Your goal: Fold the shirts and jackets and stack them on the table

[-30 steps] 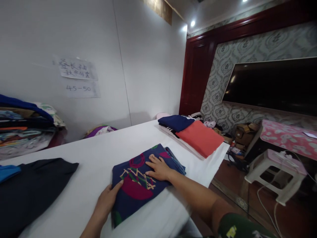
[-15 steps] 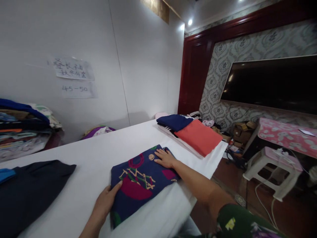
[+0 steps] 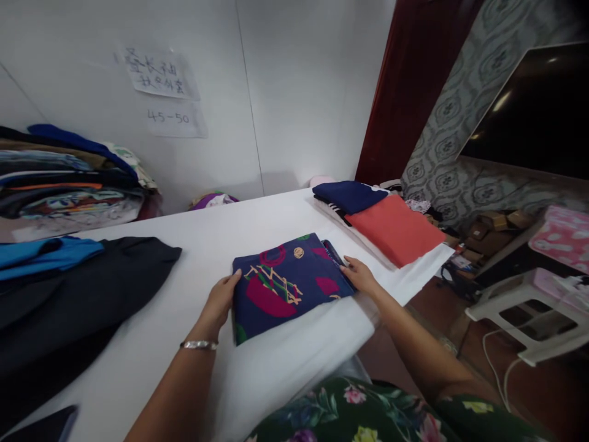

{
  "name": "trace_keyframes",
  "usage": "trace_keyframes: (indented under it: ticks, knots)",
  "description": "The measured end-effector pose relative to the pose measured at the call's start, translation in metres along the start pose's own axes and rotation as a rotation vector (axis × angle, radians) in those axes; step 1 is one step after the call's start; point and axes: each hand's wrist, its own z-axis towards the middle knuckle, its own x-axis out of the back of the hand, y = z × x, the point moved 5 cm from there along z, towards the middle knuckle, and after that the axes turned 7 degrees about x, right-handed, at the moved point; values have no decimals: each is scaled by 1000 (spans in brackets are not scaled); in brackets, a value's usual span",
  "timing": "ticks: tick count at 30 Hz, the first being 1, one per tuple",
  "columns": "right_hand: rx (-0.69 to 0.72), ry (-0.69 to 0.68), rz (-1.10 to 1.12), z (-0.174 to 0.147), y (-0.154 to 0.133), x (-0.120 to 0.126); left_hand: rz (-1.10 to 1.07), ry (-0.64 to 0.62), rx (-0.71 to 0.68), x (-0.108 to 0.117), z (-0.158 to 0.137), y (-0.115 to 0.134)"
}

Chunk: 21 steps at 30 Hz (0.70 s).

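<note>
At the folded garment's (image 3: 289, 282) two side edges, the left hand (image 3: 219, 301) lies flat with fingers together against the nine o'clock edge, and the right hand (image 3: 361, 277) curls its fingertips over the three o'clock edge, neither lifting it. Soft, light and limp, the cloth would likely sag unless taken by both edges. It lies mid-front on the white table (image 3: 193, 258), both forearms angled inward; an orange folded cloth (image 3: 396, 227) sits at two o'clock.

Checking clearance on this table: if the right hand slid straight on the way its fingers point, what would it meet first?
The right hand already touches the folded navy patterned garment; its fingers point left across it, so it would probably meet that first.
</note>
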Motion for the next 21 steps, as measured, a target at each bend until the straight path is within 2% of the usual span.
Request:
trace_keyframes:
  ticks: [3, 6, 9, 12, 14, 16, 18, 21]
  knots:
    - [24, -27, 50, -7, -3, -5, -86, -106, 25, -17, 1, 7]
    - [56, -18, 115, -5, -10, -15, -122, -74, 22, -23, 5, 10]
    - [30, -4, 214, 6, -9, -17, -139, -21, -4, -23, 9, 7]
    - [91, 3, 279, 30, -8, -2, -140, -37, -6, -28, 2, 1]
    - [153, 52, 243, 52, -4, 15, -109, -118, 18, -38, -9, -5]
    - [128, 116, 177, 71, 5, 29, -51, -221, 44, -50, -20, -12]
    - [51, 153, 129, 82, 18, 35, -3, -262, 53, -57, -25, -18]
    - [-9, 174, 107, 77, 31, 34, 44, -162, 32, -52, -20, -23]
